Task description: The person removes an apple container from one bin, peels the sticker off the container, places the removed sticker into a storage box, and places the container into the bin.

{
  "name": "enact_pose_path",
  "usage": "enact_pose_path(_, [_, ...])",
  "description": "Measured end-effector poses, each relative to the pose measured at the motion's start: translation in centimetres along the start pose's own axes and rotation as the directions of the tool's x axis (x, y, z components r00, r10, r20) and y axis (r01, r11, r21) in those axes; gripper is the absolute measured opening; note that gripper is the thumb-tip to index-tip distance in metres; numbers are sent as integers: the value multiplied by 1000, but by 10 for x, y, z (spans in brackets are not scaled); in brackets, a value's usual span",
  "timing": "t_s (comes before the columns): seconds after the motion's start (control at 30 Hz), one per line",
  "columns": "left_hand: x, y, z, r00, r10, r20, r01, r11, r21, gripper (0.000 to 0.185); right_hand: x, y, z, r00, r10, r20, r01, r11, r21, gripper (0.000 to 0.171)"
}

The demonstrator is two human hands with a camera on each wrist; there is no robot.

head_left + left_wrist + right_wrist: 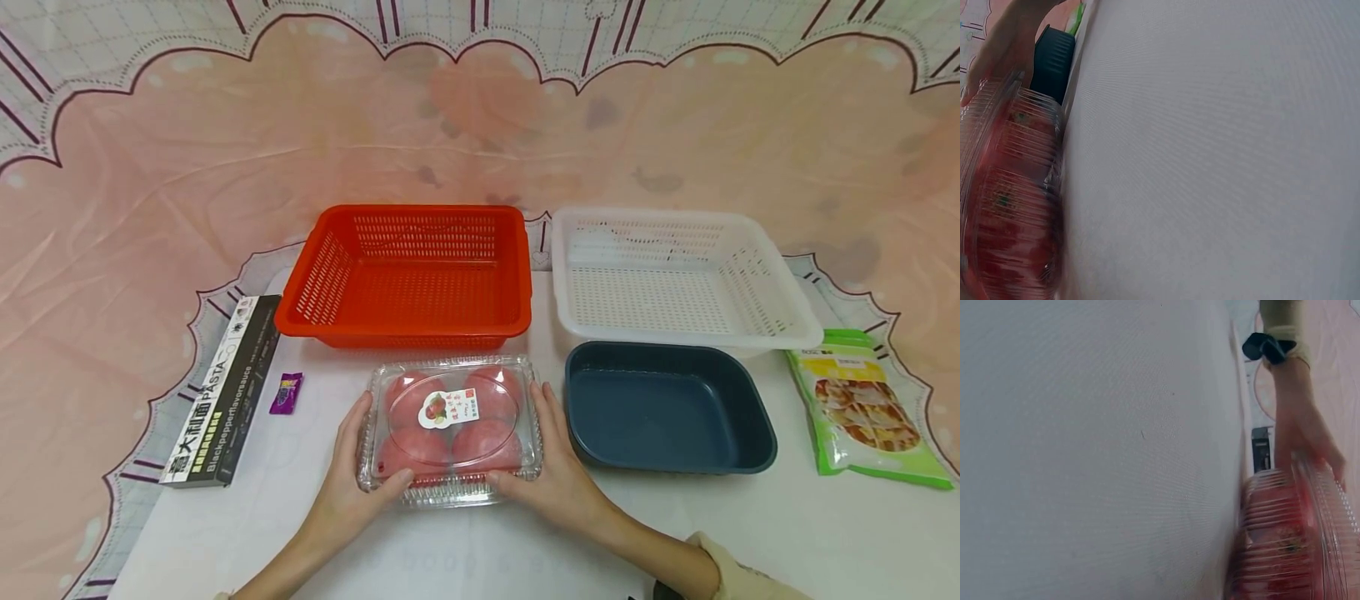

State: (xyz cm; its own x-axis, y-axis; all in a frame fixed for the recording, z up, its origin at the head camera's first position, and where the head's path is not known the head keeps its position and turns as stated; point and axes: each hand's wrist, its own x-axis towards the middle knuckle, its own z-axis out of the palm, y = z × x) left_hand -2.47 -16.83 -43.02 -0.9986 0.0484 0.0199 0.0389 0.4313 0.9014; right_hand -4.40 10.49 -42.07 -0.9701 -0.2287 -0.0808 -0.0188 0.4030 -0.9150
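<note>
Both hands, left hand (pixel 347 483) and right hand (pixel 553 475), grip the clamshell of apples (pixel 450 427) (probably apples) at lower centre; baskets above hold nothing yet.

Both hands (pixel 352 492) (pixel 551 479) gripping clear tomato box (pixel 450 429), red basket (pixel 408 275) behind, navy tray (pixel 667 408) beside

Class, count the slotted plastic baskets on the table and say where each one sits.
2. The red basket sits at the back, behind the box of tomatoes. The white basket sits to its right, behind the dark blue tray. None looks hidden.
</note>
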Motion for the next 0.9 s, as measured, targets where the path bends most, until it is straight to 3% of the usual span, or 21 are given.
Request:
enact_pose_path(0.43, [2,-1,-1,1000,-25,16,25,1000,-1,100,0,-4,0,1000,15,8,-15,1000,-2,115])
enact_pose_path(0.63, [1,1,-1,999,-26,24,25,1000,2,100,2,-7,-4,999,-30,14,31,998,-46,117])
enact_pose_path(0.8, [1,1,-1,1000,-9,29,9,1000,-4,100,4,-11,-8,998,-53,33,57,991,-119,115])
enact_pose_path(0.9, [2,0,-2,999,12,35,-12,1000,0,101,6,-14,-11,995,-91,49,99,969,-226,112])
